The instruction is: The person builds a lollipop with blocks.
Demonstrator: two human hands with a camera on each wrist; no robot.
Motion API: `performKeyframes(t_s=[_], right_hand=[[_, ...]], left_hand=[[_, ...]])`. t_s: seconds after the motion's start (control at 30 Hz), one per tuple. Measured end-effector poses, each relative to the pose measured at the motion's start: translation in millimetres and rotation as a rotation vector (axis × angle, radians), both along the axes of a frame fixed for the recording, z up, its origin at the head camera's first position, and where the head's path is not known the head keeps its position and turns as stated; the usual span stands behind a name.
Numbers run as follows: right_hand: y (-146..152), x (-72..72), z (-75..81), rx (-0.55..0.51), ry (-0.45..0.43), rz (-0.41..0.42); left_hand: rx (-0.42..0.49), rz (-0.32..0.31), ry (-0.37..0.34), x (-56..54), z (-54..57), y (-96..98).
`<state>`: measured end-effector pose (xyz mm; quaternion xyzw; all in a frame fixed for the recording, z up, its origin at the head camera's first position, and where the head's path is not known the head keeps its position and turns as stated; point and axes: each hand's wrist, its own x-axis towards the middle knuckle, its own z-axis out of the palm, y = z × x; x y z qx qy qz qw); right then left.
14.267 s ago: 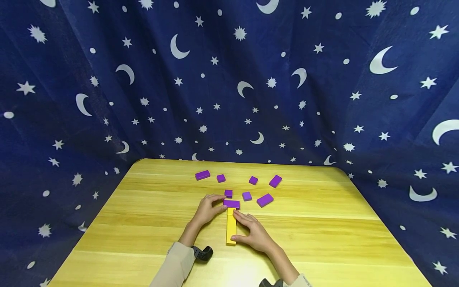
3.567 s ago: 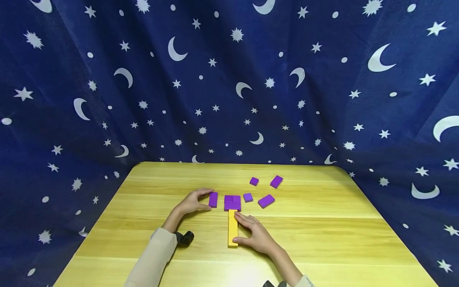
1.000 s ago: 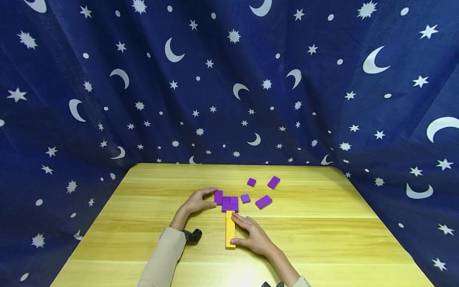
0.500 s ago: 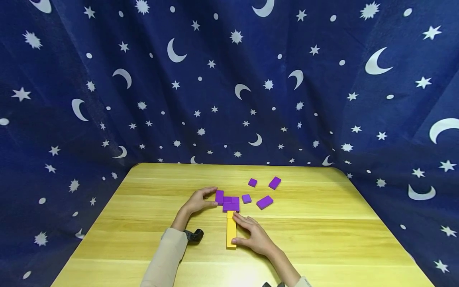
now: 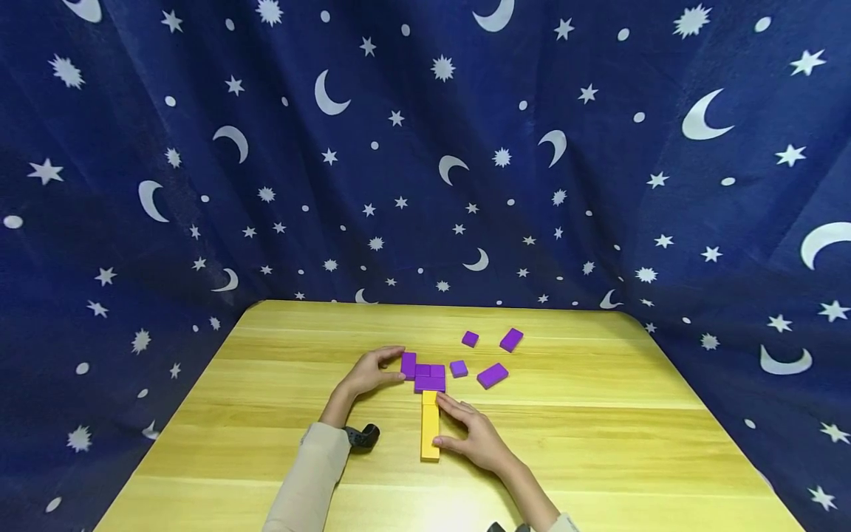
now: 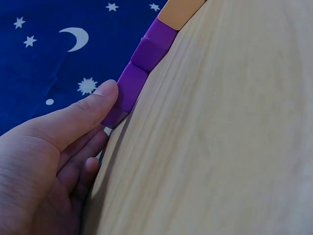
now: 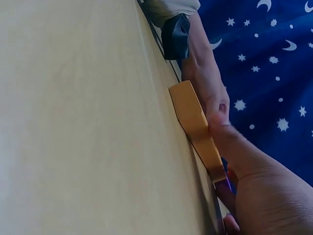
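In the head view, my left hand (image 5: 367, 372) holds a purple rectangular block (image 5: 408, 365) at its left side, thumb near its front end and a finger near its far end. That block adjoins two small purple squares (image 5: 437, 371) sitting behind a crosswise purple block (image 5: 430, 384). Below them runs a yellow strip (image 5: 430, 432), a short piece at the top and a long one towards me. My right hand (image 5: 475, 437) rests against the strip's right side, thumb and fingertips spread along it. In the right wrist view the thumb (image 7: 234, 142) touches the yellow block (image 7: 194, 125).
To the right lie loose purple pieces: a small square (image 5: 459, 369) close to the group, a rectangle (image 5: 493, 375), another square (image 5: 470, 338) and a tilted rectangle (image 5: 511, 339). A star-and-moon curtain (image 5: 425, 148) hangs behind the wooden table (image 5: 598, 443).
Since the oldest frame, the back-left small square and rectangle have joined the purple group. My left hand slid the rectangle rightward against it. In the last second almost nothing moved; my right hand stayed by the strip.
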<state>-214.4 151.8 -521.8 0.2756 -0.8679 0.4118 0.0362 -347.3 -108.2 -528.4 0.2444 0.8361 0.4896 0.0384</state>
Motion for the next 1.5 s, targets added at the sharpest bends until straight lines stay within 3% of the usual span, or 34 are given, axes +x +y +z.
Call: performKeyframes(t_s=[0.3,0.5,0.57,0.63,0.8,1.0,1.23,1.5], right_hand=[[0.7,-1.1,1.6,-0.018,-0.005,-0.004],[6.4,-15.5,7.8,-0.265,-0.073,-0.071],[11.0,-26.2,11.3,-0.353,-0.058,-0.114],[16.4,-38.5,15.6,-0.367,-0.019,-0.171],[29.6,-68.0,21.9,-0.233,0.073,-0.299],[38.8,-90.1,23.2,-0.113,0.078,-0.262],[39.5,-100.0,25.0,-0.036,0.027,-0.199],[38.6,-106.4,23.2,0.112,0.050,-0.190]], left_hand=[[0.007,-0.004,0.004,-0.9,0.4,1.6],[-0.012,-0.003,-0.018,-2.5,-1.1,0.7],[-0.005,-0.009,-0.012,-2.7,-0.6,0.9],[0.001,-0.019,-0.001,-2.8,0.1,1.4],[0.014,-0.037,0.004,-1.6,1.5,1.9],[-0.010,-0.038,0.000,-0.7,2.1,-0.1],[-0.031,-0.060,0.008,-1.4,1.6,-0.7],[-0.049,-0.050,0.029,-1.5,-0.4,-2.3]])
